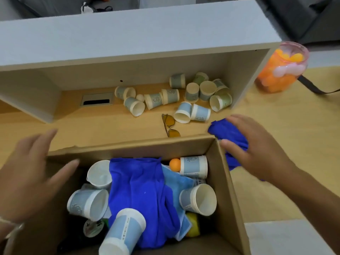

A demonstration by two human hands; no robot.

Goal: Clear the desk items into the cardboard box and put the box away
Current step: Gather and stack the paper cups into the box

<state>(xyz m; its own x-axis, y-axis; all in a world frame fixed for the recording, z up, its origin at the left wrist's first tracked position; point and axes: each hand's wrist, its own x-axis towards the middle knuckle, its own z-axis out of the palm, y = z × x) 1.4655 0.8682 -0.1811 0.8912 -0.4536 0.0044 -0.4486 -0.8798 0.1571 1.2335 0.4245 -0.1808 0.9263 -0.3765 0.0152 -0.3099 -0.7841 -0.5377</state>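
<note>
An open cardboard box (228, 181) stands at the desk's near edge. Inside lie a blue cloth (141, 190), several paper cups (198, 198) and an orange ball (174, 164). My right hand (257, 150) grips a second blue cloth (223, 128) on the desk just outside the box's right wall. My left hand (31, 170) hovers over the box's left side, fingers spread and empty. Several paper cups (184, 96) lie scattered on the desk under the shelf. Yellow-lensed glasses (170, 125) lie behind the box's far wall.
A grey shelf unit (128, 34) spans the back of the wooden desk (285, 116). A clear jar of orange balls (281, 69) stands at the far right with a dark strap beside it. A cable port (97, 101) is set into the desk.
</note>
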